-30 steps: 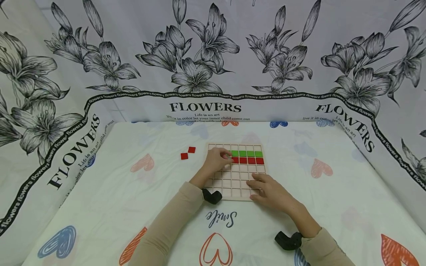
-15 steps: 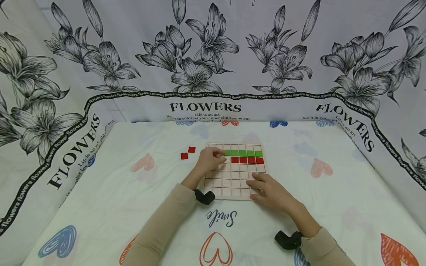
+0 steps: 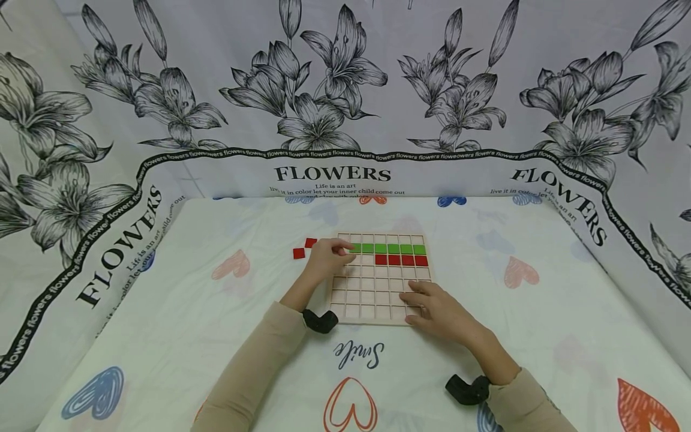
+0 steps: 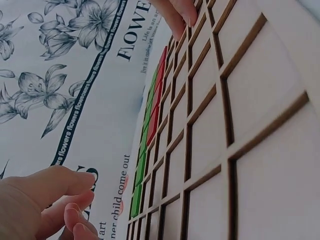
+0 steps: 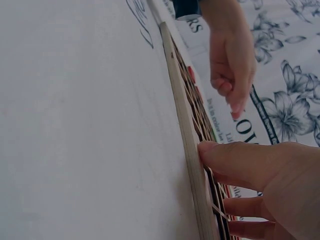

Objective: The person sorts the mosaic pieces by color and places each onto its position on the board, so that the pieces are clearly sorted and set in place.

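A wooden grid board lies on the table, with a row of green square tiles near its far side and a shorter row of red tiles in front of it. My left hand hovers over the board's left edge, beside the left end of the green row. Nothing shows between its thumb and index finger in the left wrist view; the other fingers bend loosely. My right hand rests on the board's near right part, fingers spread over the cells and thumb at the wooden near edge.
Two loose red tiles lie on the cloth left of the board, one partly overlapped by my left hand. Black devices sit at both wrists. A flower-printed curtain rises behind and at the sides of the heart-patterned tablecloth.
My left hand has slid leftward across the board toward the loose red tiles, uncovering more green tiles and bare cells beside the red row. The right hand has stayed in place.
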`<action>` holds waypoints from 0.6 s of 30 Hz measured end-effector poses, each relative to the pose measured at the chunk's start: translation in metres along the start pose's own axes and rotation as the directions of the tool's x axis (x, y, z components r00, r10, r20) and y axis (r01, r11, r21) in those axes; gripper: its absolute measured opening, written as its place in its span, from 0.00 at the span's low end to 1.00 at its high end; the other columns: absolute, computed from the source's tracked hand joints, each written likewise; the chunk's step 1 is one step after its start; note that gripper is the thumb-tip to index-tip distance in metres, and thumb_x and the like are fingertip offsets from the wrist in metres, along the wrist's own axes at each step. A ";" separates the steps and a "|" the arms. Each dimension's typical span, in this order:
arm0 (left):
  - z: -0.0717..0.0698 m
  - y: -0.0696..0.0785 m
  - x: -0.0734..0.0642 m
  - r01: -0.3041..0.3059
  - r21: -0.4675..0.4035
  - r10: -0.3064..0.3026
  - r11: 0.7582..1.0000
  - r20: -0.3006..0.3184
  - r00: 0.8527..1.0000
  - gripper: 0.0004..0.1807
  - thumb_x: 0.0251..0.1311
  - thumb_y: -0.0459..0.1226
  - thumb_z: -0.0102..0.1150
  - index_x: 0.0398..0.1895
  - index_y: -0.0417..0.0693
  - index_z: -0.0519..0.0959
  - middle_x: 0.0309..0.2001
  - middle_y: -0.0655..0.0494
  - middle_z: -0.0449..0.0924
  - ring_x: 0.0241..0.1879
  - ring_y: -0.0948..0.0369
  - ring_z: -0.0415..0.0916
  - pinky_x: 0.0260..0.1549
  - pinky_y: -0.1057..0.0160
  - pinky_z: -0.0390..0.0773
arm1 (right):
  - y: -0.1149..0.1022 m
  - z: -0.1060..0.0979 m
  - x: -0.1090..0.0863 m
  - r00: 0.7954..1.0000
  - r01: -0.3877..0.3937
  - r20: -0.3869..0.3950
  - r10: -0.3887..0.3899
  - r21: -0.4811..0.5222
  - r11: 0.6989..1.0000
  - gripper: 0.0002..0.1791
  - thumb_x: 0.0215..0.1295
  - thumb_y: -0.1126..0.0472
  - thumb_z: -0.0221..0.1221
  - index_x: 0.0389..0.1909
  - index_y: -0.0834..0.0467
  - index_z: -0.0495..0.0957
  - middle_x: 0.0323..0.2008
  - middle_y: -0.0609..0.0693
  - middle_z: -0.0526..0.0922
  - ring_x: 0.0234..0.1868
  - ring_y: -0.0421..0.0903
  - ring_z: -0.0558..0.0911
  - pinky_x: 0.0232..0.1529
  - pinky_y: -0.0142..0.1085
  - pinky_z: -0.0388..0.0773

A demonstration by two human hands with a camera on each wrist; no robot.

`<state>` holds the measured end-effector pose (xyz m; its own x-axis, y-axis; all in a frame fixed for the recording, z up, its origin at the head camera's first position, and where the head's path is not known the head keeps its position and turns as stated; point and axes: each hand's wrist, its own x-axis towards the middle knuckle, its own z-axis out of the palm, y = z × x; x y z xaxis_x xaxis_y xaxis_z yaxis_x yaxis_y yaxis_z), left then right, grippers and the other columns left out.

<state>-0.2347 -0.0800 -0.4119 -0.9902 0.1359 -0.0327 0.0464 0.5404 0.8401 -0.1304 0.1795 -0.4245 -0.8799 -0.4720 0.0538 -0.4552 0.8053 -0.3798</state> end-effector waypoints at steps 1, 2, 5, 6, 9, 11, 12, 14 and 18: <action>-0.002 -0.001 -0.001 0.001 0.002 -0.001 1.000 -0.006 1.000 0.12 0.56 0.36 0.66 0.42 0.41 0.84 0.26 0.56 0.72 0.26 0.63 0.66 0.26 0.70 0.65 | 0.000 0.000 0.000 1.000 0.003 0.000 -0.003 0.000 1.000 0.25 0.60 0.55 0.65 0.58 0.57 0.78 0.64 0.61 0.73 0.66 0.62 0.70 0.63 0.54 0.70; -0.004 -0.001 -0.001 0.000 0.004 0.000 1.000 -0.013 1.000 0.12 0.55 0.36 0.66 0.42 0.41 0.84 0.26 0.56 0.72 0.27 0.63 0.66 0.25 0.69 0.65 | 0.000 0.000 0.000 1.000 0.003 -0.001 -0.003 0.000 1.000 0.25 0.60 0.55 0.65 0.58 0.56 0.78 0.64 0.61 0.73 0.66 0.62 0.70 0.63 0.54 0.70; -0.010 -0.005 -0.002 -0.032 0.018 0.032 0.999 -0.039 0.999 0.12 0.55 0.36 0.66 0.41 0.40 0.84 0.26 0.55 0.73 0.27 0.63 0.66 0.25 0.70 0.64 | -0.001 0.000 0.000 1.000 0.009 -0.005 -0.010 -0.003 1.000 0.25 0.59 0.55 0.65 0.58 0.57 0.78 0.64 0.61 0.73 0.66 0.62 0.70 0.62 0.54 0.71; -0.012 -0.007 -0.002 -0.045 0.020 0.046 0.999 -0.046 0.998 0.12 0.55 0.35 0.66 0.41 0.39 0.84 0.26 0.55 0.73 0.27 0.63 0.66 0.25 0.70 0.64 | 0.000 0.000 0.000 1.000 0.011 -0.007 -0.011 -0.004 1.000 0.25 0.59 0.55 0.65 0.58 0.57 0.78 0.64 0.61 0.73 0.66 0.62 0.71 0.62 0.54 0.71; -0.018 -0.011 -0.003 -0.076 0.032 0.078 0.997 -0.059 0.995 0.12 0.55 0.35 0.66 0.42 0.38 0.84 0.26 0.54 0.73 0.27 0.63 0.66 0.25 0.70 0.64 | 0.000 0.000 0.000 1.000 0.015 -0.012 -0.015 -0.009 1.000 0.25 0.59 0.55 0.65 0.58 0.58 0.78 0.63 0.62 0.73 0.65 0.62 0.71 0.62 0.54 0.71; -0.022 -0.013 -0.003 -0.087 0.044 0.090 0.995 -0.065 0.994 0.13 0.56 0.36 0.65 0.42 0.38 0.84 0.26 0.54 0.74 0.26 0.64 0.66 0.24 0.70 0.64 | 0.000 0.000 0.000 1.000 0.015 -0.012 -0.016 -0.010 1.000 0.25 0.59 0.55 0.65 0.58 0.58 0.78 0.64 0.62 0.73 0.65 0.62 0.71 0.62 0.54 0.71; -0.024 -0.013 -0.003 -0.091 0.050 0.094 0.995 -0.069 0.993 0.13 0.56 0.36 0.65 0.42 0.38 0.85 0.26 0.54 0.74 0.26 0.64 0.66 0.25 0.70 0.65 | 0.000 0.000 0.000 1.000 0.015 -0.011 -0.015 -0.011 1.000 0.25 0.59 0.55 0.65 0.58 0.58 0.78 0.64 0.62 0.73 0.65 0.62 0.71 0.62 0.54 0.71; -0.027 -0.015 -0.003 -0.097 0.063 0.102 0.993 -0.079 0.992 0.12 0.56 0.36 0.65 0.41 0.39 0.85 0.26 0.53 0.75 0.26 0.64 0.66 0.25 0.70 0.65 | 0.000 0.001 0.000 1.000 0.014 -0.010 -0.014 -0.011 1.000 0.25 0.59 0.55 0.65 0.58 0.58 0.78 0.63 0.61 0.73 0.65 0.62 0.71 0.62 0.54 0.71; -0.031 -0.020 -0.002 -0.096 0.082 0.104 0.992 -0.095 0.990 0.12 0.57 0.37 0.65 0.41 0.40 0.85 0.27 0.52 0.76 0.26 0.63 0.66 0.26 0.69 0.66 | 0.001 0.001 -0.001 1.000 0.015 -0.010 -0.015 -0.010 1.000 0.25 0.59 0.55 0.65 0.58 0.57 0.78 0.63 0.61 0.73 0.65 0.61 0.71 0.62 0.54 0.71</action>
<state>-0.2373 -0.1165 -0.4116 -0.9880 0.1121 0.1059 0.1520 0.5915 0.7918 -0.1296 0.1799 -0.4261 -0.8744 -0.4803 0.0682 -0.4693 0.8019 -0.3696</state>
